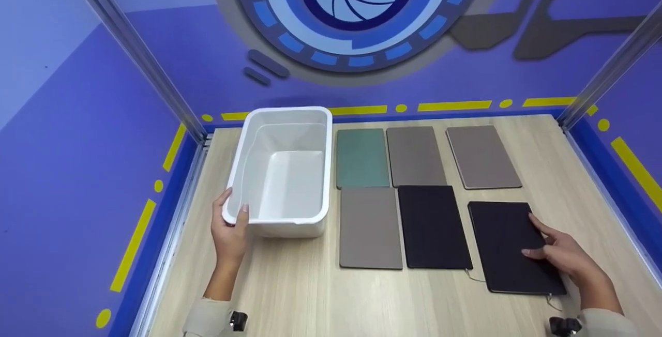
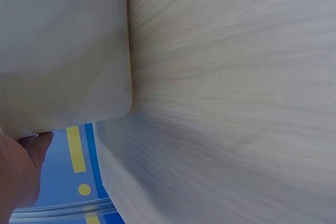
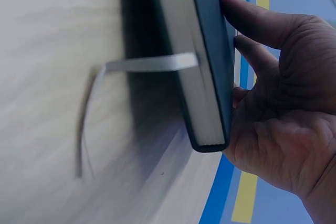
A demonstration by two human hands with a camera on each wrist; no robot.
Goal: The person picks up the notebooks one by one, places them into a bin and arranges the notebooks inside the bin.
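Note:
A deep white plastic bin (image 1: 328, 182) stands at the left of the tabletop. My left hand (image 1: 230, 233) grips the rim at its near left corner, thumb on the near side and fingers round the left side. Over on the right, my right hand (image 1: 569, 254) holds a black notebook (image 1: 501, 246) by its right edge, the thumb lying on the cover. From the lower end of that notebook a light ribbon bookmark (image 3: 152, 64) hangs out, and its white page block (image 3: 202, 87) shows in the right wrist view. Nothing lies inside the bin.
A second black notebook (image 1: 434, 227) lies left of the held one. Beside it is a taupe notebook (image 1: 370, 228). Behind them lie a green notebook (image 1: 362, 158) and two more taupe ones, a middle notebook (image 1: 415, 156) and a right notebook (image 1: 483, 156). Blue printed walls (image 1: 170, 42) enclose the table.

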